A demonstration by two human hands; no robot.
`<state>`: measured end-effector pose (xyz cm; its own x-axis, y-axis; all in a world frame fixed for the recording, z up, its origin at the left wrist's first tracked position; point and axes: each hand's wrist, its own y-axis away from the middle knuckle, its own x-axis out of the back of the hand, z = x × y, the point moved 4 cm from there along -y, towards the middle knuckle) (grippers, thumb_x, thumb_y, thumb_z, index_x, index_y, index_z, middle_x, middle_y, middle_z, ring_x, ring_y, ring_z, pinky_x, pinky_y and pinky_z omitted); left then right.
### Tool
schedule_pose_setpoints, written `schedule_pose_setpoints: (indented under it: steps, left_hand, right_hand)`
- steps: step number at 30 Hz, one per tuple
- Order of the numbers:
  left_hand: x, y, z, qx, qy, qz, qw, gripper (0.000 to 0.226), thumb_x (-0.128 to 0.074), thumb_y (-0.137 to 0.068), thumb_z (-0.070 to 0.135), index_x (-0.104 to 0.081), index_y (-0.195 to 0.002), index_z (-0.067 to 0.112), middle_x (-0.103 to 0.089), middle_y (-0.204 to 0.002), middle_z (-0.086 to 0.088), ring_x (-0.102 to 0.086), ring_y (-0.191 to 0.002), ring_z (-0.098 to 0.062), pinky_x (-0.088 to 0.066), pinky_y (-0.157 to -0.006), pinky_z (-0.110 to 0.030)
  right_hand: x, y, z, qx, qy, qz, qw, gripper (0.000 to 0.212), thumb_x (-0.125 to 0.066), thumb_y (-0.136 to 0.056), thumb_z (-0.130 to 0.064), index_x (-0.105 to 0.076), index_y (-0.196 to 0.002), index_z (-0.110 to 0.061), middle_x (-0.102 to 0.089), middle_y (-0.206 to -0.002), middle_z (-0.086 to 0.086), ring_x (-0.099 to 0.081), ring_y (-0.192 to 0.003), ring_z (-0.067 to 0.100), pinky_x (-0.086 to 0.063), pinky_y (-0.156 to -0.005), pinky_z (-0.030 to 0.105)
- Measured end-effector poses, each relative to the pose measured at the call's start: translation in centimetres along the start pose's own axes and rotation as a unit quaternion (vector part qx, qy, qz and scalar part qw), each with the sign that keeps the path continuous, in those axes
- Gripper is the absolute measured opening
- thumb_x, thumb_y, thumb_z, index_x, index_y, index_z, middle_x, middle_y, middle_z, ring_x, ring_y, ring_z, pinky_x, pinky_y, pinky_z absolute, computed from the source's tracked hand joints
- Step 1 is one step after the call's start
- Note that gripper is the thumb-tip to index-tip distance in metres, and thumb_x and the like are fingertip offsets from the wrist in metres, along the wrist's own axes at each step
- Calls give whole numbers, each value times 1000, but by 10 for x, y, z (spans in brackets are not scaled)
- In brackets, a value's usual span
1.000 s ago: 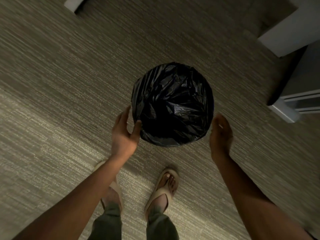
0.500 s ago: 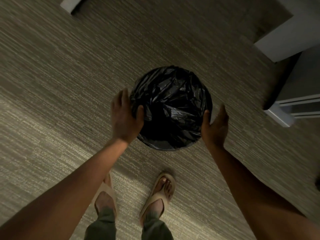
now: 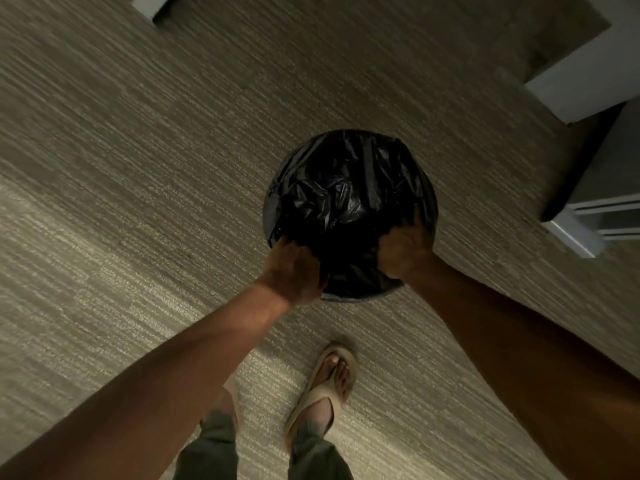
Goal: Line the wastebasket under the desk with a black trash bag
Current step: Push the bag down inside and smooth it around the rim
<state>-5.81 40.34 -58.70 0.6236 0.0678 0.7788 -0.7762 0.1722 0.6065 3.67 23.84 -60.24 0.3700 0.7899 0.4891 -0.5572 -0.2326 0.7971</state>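
Note:
A round wastebasket (image 3: 268, 220) stands on the carpet in front of my feet, seen from straight above. A crinkled black trash bag (image 3: 341, 192) fills its mouth and drapes over most of the rim. A grey strip of bare rim shows at the left and at the near edge. My left hand (image 3: 294, 268) grips the bag at the near left rim, fingers curled into the plastic. My right hand (image 3: 403, 249) grips the bag at the near right rim, fingertips hidden inside the folds.
Striped grey-beige carpet (image 3: 138, 202) covers the floor. A white furniture panel (image 3: 581, 91) and a grey unit with a pale base (image 3: 602, 209) stand at the right. Another pale furniture foot (image 3: 149, 3) shows at the top left. My sandalled feet (image 3: 330, 382) are just behind the basket.
Both hands moved from open beside the basket onto its near rim and closed on the bag. The bag now sits lower and wider over the rim.

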Motion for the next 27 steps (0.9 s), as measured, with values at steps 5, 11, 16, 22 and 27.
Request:
schedule_pose_setpoints:
  steps: [5,11,16,22,27]
  left_hand:
    - [10,-1,11,-56,28,114,991,48,-47,-98,43,-65,-134,15,-68,-132,-8,-52,-130,-32,-36,-113,-42]
    - [-8,-2,25,-56,60,31,996,44,-42,-102,41,-71,-120,13,-71,-122,-12,-61,-120,-33,-43,-106,-39]
    - [-15,-5,23,-51,69,5,996,46,-42,-102,42,-73,-114,10,-73,-118,-14,-68,-113,-35,-50,-96,-37]
    - [17,-13,20,-79,82,118,987,29,-55,-90,31,-73,-105,13,-75,-103,-9,-68,-103,-31,-51,-88,-36]
    - [49,-39,4,-129,14,233,964,45,-54,-84,24,-64,-124,6,-65,-123,-18,-59,-117,-40,-51,-92,-44]
  right_hand:
    - [38,10,-11,46,-56,277,958,39,-55,-91,-41,-70,-113,-12,-64,-117,17,-53,-116,38,-39,-101,55]
    - [67,-30,-23,128,-277,142,942,27,-54,-93,-14,-69,-116,-7,-69,-113,21,-67,-104,39,-55,-85,40]
    - [96,-69,-7,18,-332,104,937,43,-45,-107,-24,-58,-136,5,-55,-145,29,-52,-134,40,-38,-111,37]
    - [100,-54,7,-9,-450,156,879,25,-60,-98,-17,-73,-107,1,-72,-114,23,-66,-108,37,-49,-89,35]
    - [56,-9,10,30,-322,336,885,16,-67,-80,-16,-72,-91,-5,-72,-95,21,-68,-91,41,-51,-70,40]
